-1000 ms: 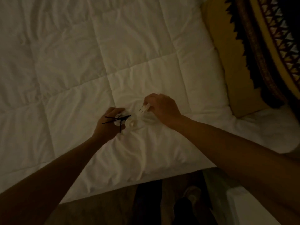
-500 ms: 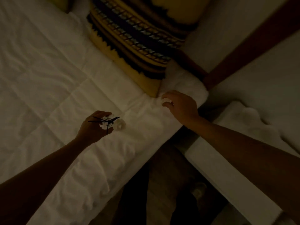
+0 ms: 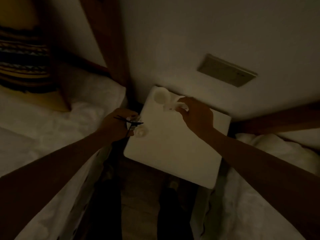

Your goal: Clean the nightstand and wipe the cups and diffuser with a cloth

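Nearest to us, the floor (image 3: 138,196) lies dark between two white beds (image 3: 43,135). Just beyond it stands the white nightstand (image 3: 173,149), set against the wall (image 3: 190,40). At its left edge our left hand (image 3: 114,126) curls its fingers around the small white diffuser (image 3: 141,132), whose dark reed sticks (image 3: 129,121) fan out across the hand. Farther back, our right hand (image 3: 197,116) pinches a white cloth (image 3: 173,105) between thumb and fingertips, the cloth touching the nightstand's top near its back edge. Just left of the cloth a white cup (image 3: 160,97) sits upright in the back corner. A striped pillow (image 3: 22,58) lies on the left bed, and a vent plate (image 3: 226,71) is on the wall.
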A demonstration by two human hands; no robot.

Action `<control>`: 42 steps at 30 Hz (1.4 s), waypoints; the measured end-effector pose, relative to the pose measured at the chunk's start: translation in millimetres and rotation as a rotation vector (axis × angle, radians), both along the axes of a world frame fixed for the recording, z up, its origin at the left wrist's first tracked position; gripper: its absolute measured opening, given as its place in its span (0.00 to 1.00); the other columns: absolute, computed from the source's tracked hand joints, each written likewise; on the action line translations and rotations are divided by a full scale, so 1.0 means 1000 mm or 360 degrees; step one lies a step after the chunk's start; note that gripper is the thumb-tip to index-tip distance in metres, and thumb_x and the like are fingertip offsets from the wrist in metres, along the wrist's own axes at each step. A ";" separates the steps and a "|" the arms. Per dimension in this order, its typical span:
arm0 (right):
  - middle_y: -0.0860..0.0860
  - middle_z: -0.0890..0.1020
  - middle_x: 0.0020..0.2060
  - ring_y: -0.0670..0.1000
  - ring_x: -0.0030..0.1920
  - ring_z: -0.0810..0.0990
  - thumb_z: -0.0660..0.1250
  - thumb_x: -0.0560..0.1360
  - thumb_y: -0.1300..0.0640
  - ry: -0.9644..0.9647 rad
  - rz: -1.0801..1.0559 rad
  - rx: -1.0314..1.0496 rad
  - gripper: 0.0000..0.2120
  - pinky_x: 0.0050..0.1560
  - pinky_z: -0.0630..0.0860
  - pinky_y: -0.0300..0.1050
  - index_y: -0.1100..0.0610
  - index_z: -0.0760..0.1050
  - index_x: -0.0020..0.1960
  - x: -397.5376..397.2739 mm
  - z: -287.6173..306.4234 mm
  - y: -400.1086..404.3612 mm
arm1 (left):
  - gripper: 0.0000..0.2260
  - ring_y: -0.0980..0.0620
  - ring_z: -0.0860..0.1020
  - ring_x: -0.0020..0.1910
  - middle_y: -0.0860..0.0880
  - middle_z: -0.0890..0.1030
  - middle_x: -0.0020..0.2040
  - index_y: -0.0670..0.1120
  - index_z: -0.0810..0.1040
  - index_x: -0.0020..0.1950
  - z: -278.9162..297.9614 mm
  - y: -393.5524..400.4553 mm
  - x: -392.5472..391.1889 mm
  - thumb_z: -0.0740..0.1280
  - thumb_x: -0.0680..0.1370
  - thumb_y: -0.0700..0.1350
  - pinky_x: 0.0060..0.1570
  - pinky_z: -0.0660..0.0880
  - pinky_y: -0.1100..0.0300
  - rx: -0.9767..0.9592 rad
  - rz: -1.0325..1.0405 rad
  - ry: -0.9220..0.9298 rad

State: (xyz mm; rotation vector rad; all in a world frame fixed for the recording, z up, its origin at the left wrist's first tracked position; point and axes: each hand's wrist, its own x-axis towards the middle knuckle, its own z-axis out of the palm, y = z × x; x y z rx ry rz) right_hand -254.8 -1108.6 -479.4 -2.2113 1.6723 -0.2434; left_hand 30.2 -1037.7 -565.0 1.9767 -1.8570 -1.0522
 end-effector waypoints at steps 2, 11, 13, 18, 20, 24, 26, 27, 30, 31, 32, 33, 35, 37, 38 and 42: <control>0.50 0.83 0.56 0.56 0.55 0.82 0.68 0.78 0.47 0.0017 -0.0109 0.0066 0.14 0.52 0.80 0.53 0.47 0.78 0.63 -0.042 -0.005 0.001 | 0.31 0.41 0.77 0.63 0.43 0.78 0.65 0.43 0.74 0.69 0.004 -0.017 -0.036 0.80 0.68 0.46 0.63 0.73 0.44 0.0067 -0.0109 0.0109; 0.51 0.82 0.57 0.55 0.55 0.81 0.64 0.81 0.47 0.0045 -0.0390 0.0265 0.13 0.52 0.78 0.52 0.48 0.76 0.64 -0.192 -0.055 0.016 | 0.31 0.50 0.80 0.49 0.44 0.83 0.58 0.42 0.77 0.66 -0.008 -0.063 -0.207 0.81 0.65 0.43 0.50 0.75 0.61 0.0037 -0.0345 0.0252; 0.51 0.82 0.58 0.56 0.58 0.80 0.63 0.82 0.48 0.0046 -0.0442 0.0312 0.14 0.56 0.78 0.54 0.48 0.76 0.65 -0.217 -0.072 0.016 | 0.30 0.46 0.81 0.56 0.42 0.83 0.59 0.41 0.78 0.66 -0.019 -0.072 -0.236 0.81 0.65 0.42 0.57 0.78 0.54 0.0042 -0.0364 0.0260; 0.50 0.82 0.59 0.55 0.59 0.80 0.63 0.82 0.49 0.0045 -0.0534 0.0389 0.12 0.57 0.77 0.55 0.46 0.76 0.64 -0.249 -0.112 0.004 | 0.28 0.43 0.83 0.54 0.41 0.84 0.53 0.41 0.79 0.64 -0.050 -0.103 -0.283 0.81 0.65 0.40 0.57 0.79 0.47 0.0066 -0.0345 0.0200; 0.50 0.82 0.60 0.55 0.59 0.80 0.63 0.82 0.49 0.0028 -0.0568 0.0396 0.12 0.56 0.78 0.52 0.45 0.76 0.64 -0.253 -0.126 -0.002 | 0.29 0.41 0.82 0.54 0.39 0.84 0.54 0.41 0.78 0.64 -0.062 -0.115 -0.292 0.81 0.65 0.41 0.56 0.79 0.45 0.0062 -0.0347 0.0156; 0.50 0.82 0.59 0.55 0.58 0.81 0.63 0.82 0.48 -0.0003 -0.0573 0.0404 0.12 0.51 0.79 0.50 0.44 0.76 0.64 -0.255 -0.148 -0.016 | 0.30 0.39 0.82 0.56 0.38 0.82 0.58 0.39 0.78 0.65 -0.077 -0.138 -0.292 0.81 0.65 0.38 0.58 0.78 0.44 0.0032 -0.0369 0.0127; 0.51 0.81 0.61 0.56 0.59 0.80 0.62 0.82 0.49 -0.0020 -0.0570 0.0438 0.13 0.54 0.79 0.53 0.44 0.75 0.65 -0.253 -0.154 -0.021 | 0.28 0.37 0.80 0.58 0.36 0.81 0.60 0.36 0.77 0.65 -0.081 -0.144 -0.291 0.79 0.68 0.42 0.59 0.77 0.43 -0.0045 -0.0527 0.0092; 0.51 0.81 0.62 0.56 0.60 0.79 0.62 0.82 0.49 -0.0040 -0.0567 0.0450 0.13 0.55 0.79 0.54 0.44 0.75 0.66 -0.253 -0.157 -0.025 | 0.27 0.37 0.80 0.59 0.36 0.80 0.60 0.35 0.78 0.64 -0.081 -0.146 -0.291 0.77 0.68 0.44 0.59 0.77 0.43 -0.0075 -0.0601 0.0093; 0.50 0.81 0.61 0.56 0.61 0.79 0.62 0.82 0.50 -0.0086 -0.0524 0.0410 0.13 0.54 0.78 0.52 0.45 0.76 0.66 -0.251 -0.163 -0.031 | 0.26 0.39 0.79 0.60 0.37 0.81 0.59 0.36 0.77 0.65 -0.086 -0.151 -0.292 0.75 0.69 0.42 0.61 0.76 0.42 0.0018 -0.0542 0.0154; 0.50 0.81 0.61 0.56 0.60 0.79 0.62 0.82 0.50 -0.0095 -0.0518 0.0388 0.13 0.51 0.77 0.51 0.45 0.76 0.65 -0.250 -0.163 -0.033 | 0.26 0.39 0.79 0.62 0.37 0.80 0.60 0.37 0.77 0.67 -0.087 -0.152 -0.292 0.76 0.70 0.37 0.62 0.75 0.42 0.0087 -0.0456 0.0190; 0.50 0.82 0.60 0.56 0.59 0.79 0.62 0.82 0.50 -0.0103 -0.0513 0.0369 0.13 0.49 0.75 0.49 0.45 0.77 0.65 -0.250 -0.164 -0.035 | 0.26 0.39 0.78 0.63 0.37 0.80 0.61 0.38 0.76 0.67 -0.090 -0.153 -0.291 0.76 0.70 0.33 0.63 0.74 0.42 0.0159 -0.0390 0.0233; 0.50 0.82 0.59 0.56 0.58 0.80 0.63 0.82 0.50 -0.0108 -0.0509 0.0366 0.12 0.48 0.74 0.48 0.46 0.77 0.64 -0.249 -0.164 -0.037 | 0.27 0.39 0.77 0.63 0.38 0.79 0.62 0.39 0.76 0.68 -0.091 -0.153 -0.291 0.75 0.70 0.31 0.63 0.75 0.43 0.0229 -0.0360 0.0248; 0.51 0.82 0.57 0.56 0.57 0.80 0.63 0.82 0.50 -0.0119 -0.0498 0.0372 0.12 0.46 0.72 0.46 0.46 0.77 0.64 -0.248 -0.164 -0.038 | 0.27 0.42 0.77 0.63 0.40 0.79 0.62 0.42 0.75 0.68 -0.093 -0.152 -0.290 0.73 0.71 0.30 0.62 0.75 0.47 0.0301 -0.0339 0.0254; 0.51 0.82 0.57 0.56 0.56 0.80 0.63 0.82 0.49 -0.0104 -0.0475 0.0369 0.13 0.45 0.70 0.44 0.46 0.77 0.65 -0.248 -0.163 -0.039 | 0.27 0.43 0.76 0.64 0.42 0.78 0.64 0.43 0.75 0.69 -0.094 -0.152 -0.291 0.72 0.72 0.30 0.64 0.74 0.47 0.0301 -0.0320 0.0226; 0.51 0.82 0.57 0.56 0.56 0.80 0.63 0.82 0.49 -0.0094 -0.0460 0.0355 0.13 0.45 0.70 0.44 0.47 0.77 0.65 -0.248 -0.163 -0.040 | 0.27 0.43 0.75 0.65 0.42 0.78 0.66 0.43 0.74 0.70 -0.096 -0.152 -0.292 0.71 0.72 0.31 0.65 0.73 0.47 0.0288 -0.0311 0.0210; 0.51 0.81 0.60 0.56 0.59 0.79 0.64 0.81 0.49 -0.0072 -0.0428 0.0407 0.15 0.50 0.75 0.48 0.47 0.74 0.68 -0.250 -0.162 -0.042 | 0.32 0.43 0.71 0.71 0.42 0.72 0.72 0.44 0.68 0.75 -0.098 -0.151 -0.292 0.72 0.72 0.33 0.70 0.68 0.46 0.0285 -0.0273 0.0177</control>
